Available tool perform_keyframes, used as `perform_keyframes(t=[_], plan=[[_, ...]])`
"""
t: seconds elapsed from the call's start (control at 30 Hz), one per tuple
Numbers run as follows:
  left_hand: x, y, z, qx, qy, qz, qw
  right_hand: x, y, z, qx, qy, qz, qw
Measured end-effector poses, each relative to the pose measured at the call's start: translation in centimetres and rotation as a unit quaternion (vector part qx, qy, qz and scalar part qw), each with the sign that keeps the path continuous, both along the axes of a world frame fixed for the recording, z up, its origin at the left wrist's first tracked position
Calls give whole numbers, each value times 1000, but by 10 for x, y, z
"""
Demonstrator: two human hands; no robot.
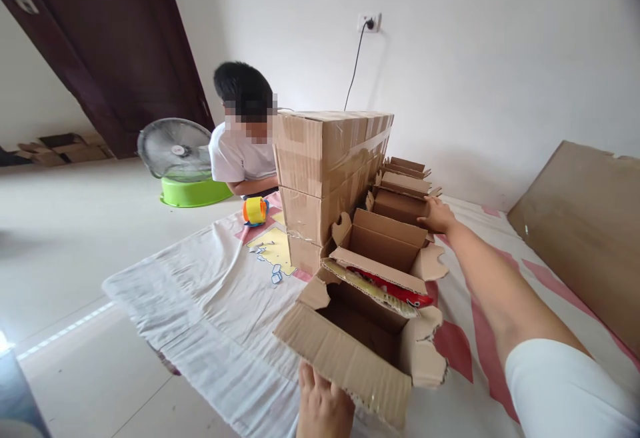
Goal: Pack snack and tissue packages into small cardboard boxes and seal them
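- While a fan (pixel 175 150) stands at far left, a person (pixel 245 151) leans beside the sealed boxes (pixel 323 171), stacked on a cloth (pixel 210 291).
- The left hand (pixel 325 401) is at the front flap of the near box (pixel 350 358), which lies open; its grip cannot be told, the fingers being partly hidden.
- The right hand (pixel 439 215) touches the right end of a farther open box (pixel 399 206), fingers bent; how tightly, I cannot tell.
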State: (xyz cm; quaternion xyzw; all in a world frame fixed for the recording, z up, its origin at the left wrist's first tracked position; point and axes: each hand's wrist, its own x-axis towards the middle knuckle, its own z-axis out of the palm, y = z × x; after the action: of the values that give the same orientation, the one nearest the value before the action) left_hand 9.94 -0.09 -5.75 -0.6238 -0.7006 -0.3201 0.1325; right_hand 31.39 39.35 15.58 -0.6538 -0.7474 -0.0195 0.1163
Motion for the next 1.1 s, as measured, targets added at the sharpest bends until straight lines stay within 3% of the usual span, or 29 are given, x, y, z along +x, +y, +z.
perform_keyframes(t=[0.2,0.3,0.4,0.47,0.57,0.63,0.73,0.8,0.93,1.0,1.1], plan=[[13,37,24,-31,15,30,999,40,-59,15,45,64,40,996],[17,43,43,-70,-7,19,997,47,-116,13,75,104,62,990],[16,41,53,-85,-54,5,995,41,-194,7,117,149,105,976],[9,34,52,-89,-96,-25,991,33,-249,3,160,197,222,942],[-14,13,42,-113,-196,-110,968,19,-319,-4,142,184,453,861],[-33,-2,35,-128,-286,-166,935,8,-355,-12,100,170,549,812],[-55,-14,35,-154,-370,-199,894,-20,-394,-26,-34,206,610,764],[-58,-13,41,-185,-350,-172,902,-49,-416,-35,-171,235,600,746],[-41,0,54,-199,-271,-105,936,-125,-453,-45,-407,244,495,728],[-32,4,56,-192,-245,-90,946,-164,-470,-44,-464,241,469,712],[-23,5,57,-191,-204,-80,957,-213,-496,-36,-512,201,546,632]])
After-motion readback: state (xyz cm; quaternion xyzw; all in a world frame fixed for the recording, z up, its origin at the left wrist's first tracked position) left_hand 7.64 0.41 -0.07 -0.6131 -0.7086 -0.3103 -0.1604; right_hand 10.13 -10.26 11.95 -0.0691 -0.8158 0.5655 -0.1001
